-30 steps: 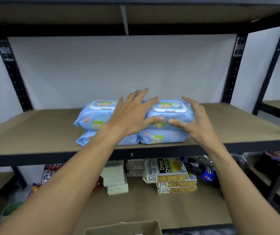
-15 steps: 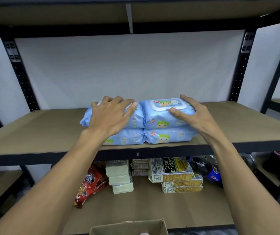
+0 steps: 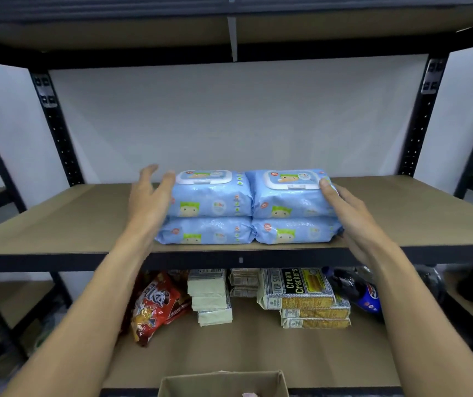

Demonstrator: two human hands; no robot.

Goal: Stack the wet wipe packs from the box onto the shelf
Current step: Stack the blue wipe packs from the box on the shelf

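Observation:
Several light blue wet wipe packs lie on the brown shelf (image 3: 57, 219) in two stacks side by side, two high. The top left pack (image 3: 209, 196) and top right pack (image 3: 289, 196) show white lids. My left hand (image 3: 151, 196) lies flat with straight fingers against the left end of the left stack. On the other side, my right hand (image 3: 344, 213) presses the right end of the right stack, thumb on the top pack's lid corner. The cardboard box (image 3: 224, 382) shows at the bottom edge.
The shelf below holds a red snack bag (image 3: 155, 308), pale green packets (image 3: 209, 296), cream cracker packs (image 3: 301, 293) and dark bottles (image 3: 358, 290). Black uprights (image 3: 57, 130) stand at both sides. Bare shelf board lies left and right of the stacks.
My left hand slid off the top of the left stack to its left end. The right hand stayed on the right end. The packs now sit squared together.

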